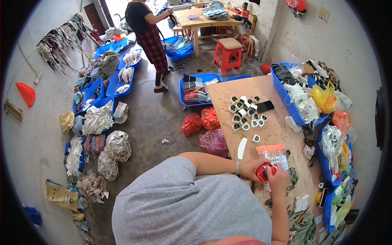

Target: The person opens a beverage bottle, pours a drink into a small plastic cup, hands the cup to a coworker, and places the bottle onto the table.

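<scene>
Over the near part of the wooden table (261, 92), my left hand (252, 166) and my right hand (279, 176) are closed round one small rounded red piece (261, 173). It has a dark middle and a whitish bit at its upper edge; its exact kind is hard to make out. Just beyond my hands lies a clear packet (269, 150) with an orange end, beside a white and blue printed sheet (281, 161). A curved white strip (242, 148) rests near my left wrist. Farther off sit several small white rolled pieces with dark ends (243, 111), one (256, 138) apart from the others.
A black phone (264, 107) lies beside the rolled pieces. Blue bins (286, 102) of fabric pieces line the table's right side. Red bags (192, 124) stand on the floor left of the table. A person (149, 38) stands farther back, near a red stool (227, 57).
</scene>
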`<state>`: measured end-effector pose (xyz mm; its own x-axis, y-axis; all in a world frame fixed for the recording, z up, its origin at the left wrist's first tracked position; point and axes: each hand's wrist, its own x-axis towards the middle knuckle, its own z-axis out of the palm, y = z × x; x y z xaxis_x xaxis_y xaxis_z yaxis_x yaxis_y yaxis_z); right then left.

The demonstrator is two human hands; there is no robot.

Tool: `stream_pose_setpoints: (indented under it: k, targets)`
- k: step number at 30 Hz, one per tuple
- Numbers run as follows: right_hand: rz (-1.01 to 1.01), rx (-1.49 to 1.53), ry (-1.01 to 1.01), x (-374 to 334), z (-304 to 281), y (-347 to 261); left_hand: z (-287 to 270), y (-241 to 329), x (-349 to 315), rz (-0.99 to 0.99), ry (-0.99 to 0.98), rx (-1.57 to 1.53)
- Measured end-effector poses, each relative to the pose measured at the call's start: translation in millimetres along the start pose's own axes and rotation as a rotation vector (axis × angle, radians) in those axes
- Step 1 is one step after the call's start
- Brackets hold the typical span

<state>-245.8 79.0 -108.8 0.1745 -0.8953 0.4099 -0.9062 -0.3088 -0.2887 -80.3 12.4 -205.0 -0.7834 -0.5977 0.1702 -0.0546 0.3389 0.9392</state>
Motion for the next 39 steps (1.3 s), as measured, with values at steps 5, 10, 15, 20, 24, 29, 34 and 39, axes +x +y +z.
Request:
stream_pose_setpoints:
  k: [5,10,15,20,24,29,34,39]
  targets:
    - [0.245,-0.170,0.004,-10.7,17.3,-1.6,11.8,-22.5,1.0,0.046,0.019,0.005]
    - [0.251,-0.228,0.014,-4.5,16.0,-8.5,22.2,-55.2,-6.6,-0.080,-0.039,-0.297]
    - [0.311,-0.355,-0.121,5.4,18.7,-7.1,20.0,-45.4,-3.3,-0.109,-0.013,-0.141]
    - [0.227,-0.391,-0.134,-0.4,18.3,0.5,20.6,-42.3,-1.0,-0.124,-0.002,-0.158]
    - [0.091,-0.414,-0.138,7.6,14.7,6.4,14.4,-36.8,-0.8,-0.090,0.030,-0.160]
    - [0.007,-0.350,-0.079,34.2,-26.7,2.9,-2.8,-2.6,10.7,-0.042,0.067,-0.158]
    - [-0.113,-0.181,-0.003,70.9,-90.9,-26.2,-33.1,32.3,23.4,0.156,0.086,-0.046]
    - [-0.310,-0.108,-0.018,99.1,-139.2,-47.6,-59.1,65.9,29.7,0.370,0.053,-0.047]
